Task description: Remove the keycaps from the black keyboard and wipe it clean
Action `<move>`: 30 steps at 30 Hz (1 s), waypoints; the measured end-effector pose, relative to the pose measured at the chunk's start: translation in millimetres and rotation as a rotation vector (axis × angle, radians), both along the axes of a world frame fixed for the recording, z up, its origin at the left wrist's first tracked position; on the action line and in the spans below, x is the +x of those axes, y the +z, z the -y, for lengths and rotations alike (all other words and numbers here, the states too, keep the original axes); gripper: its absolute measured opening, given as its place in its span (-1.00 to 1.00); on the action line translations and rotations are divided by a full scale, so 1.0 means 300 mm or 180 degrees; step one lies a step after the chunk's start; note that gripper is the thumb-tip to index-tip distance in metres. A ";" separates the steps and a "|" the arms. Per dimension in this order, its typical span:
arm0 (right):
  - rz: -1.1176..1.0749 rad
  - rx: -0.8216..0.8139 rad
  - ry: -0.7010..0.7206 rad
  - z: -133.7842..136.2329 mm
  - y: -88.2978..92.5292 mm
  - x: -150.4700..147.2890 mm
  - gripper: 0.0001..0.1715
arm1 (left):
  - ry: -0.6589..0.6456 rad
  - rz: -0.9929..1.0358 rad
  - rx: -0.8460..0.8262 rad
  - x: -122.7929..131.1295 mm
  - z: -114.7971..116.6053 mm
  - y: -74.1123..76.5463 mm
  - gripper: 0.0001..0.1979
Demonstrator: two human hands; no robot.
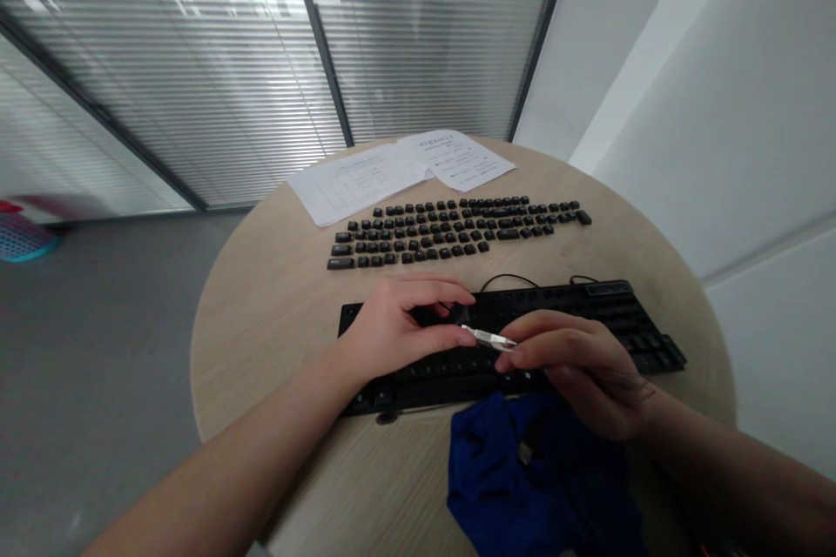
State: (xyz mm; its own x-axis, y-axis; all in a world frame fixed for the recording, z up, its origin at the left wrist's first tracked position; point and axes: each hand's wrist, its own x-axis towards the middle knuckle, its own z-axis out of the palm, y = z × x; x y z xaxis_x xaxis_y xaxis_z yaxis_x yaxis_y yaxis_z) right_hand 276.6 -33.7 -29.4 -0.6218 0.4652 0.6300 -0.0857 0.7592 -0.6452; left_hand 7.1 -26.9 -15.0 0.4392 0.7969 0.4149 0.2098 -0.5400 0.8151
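My right hand [581, 365] grips a small silver metal tool that looks like a nail clipper [488, 338] between its thumb and fingers. The tool's far end meets the thumb of my left hand [398, 322]. That hand arches over a black keyboard [614, 305], its thumb and forefinger apart. Between them the keyboard is dark, and I cannot make out detail there. Many keycaps are off the keyboard; several rows of loose black keycaps [418, 235] lie behind it. A few keys remain along its near edge.
Printed sheets [366, 183] lie at the back of the round wooden table [248, 305]. A blue cloth [496, 487] with a small metallic piece [524, 452] on it is in front of the keyboard. A cable [509, 277] loops behind. A basket [26, 235] stands on the floor at left.
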 end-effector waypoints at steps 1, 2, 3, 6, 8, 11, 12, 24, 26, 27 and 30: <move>-0.0012 0.0026 -0.0016 0.001 0.001 -0.002 -0.68 | 0.0006 0.0006 0.0000 0.000 0.000 0.000 -0.70; -0.0023 0.0061 -0.0039 0.003 0.002 -0.004 -0.68 | 0.0002 0.0021 0.0016 0.001 0.000 -0.001 -0.70; -0.0035 0.0099 -0.0061 0.003 0.003 -0.005 -0.68 | 0.0000 0.0041 0.0039 0.001 0.001 -0.001 -0.70; -0.0038 0.0197 -0.0087 0.003 0.002 -0.007 -0.68 | 0.0064 0.0069 0.0127 -0.002 0.002 0.000 -0.70; -0.0086 0.0231 -0.0139 0.004 0.000 -0.004 -0.67 | 0.0208 0.0067 0.0207 -0.007 0.001 -0.001 -0.69; -0.0170 0.0295 -0.0349 0.011 0.001 0.005 -0.65 | 0.0528 0.0219 0.0231 -0.018 -0.004 -0.007 -0.68; -0.0166 0.0363 -0.0533 0.013 0.002 0.008 -0.64 | 0.0610 0.0328 0.0140 -0.021 -0.006 -0.009 -0.67; 0.0718 0.1881 -0.1222 -0.012 0.004 -0.029 -0.66 | -0.0910 0.1075 -0.2495 0.028 0.025 -0.019 -0.34; 0.0861 0.1948 -0.1333 -0.006 -0.006 -0.042 -0.70 | -0.1019 0.1124 -0.2596 0.032 0.028 -0.028 -0.30; 0.0887 0.1970 -0.1376 -0.005 -0.010 -0.046 -0.70 | -0.1059 0.1131 -0.2605 0.033 0.029 -0.032 -0.29; 0.0914 0.2069 -0.1446 -0.008 -0.018 -0.052 -0.80 | -0.1068 0.0980 -0.2468 0.030 0.028 -0.032 -0.25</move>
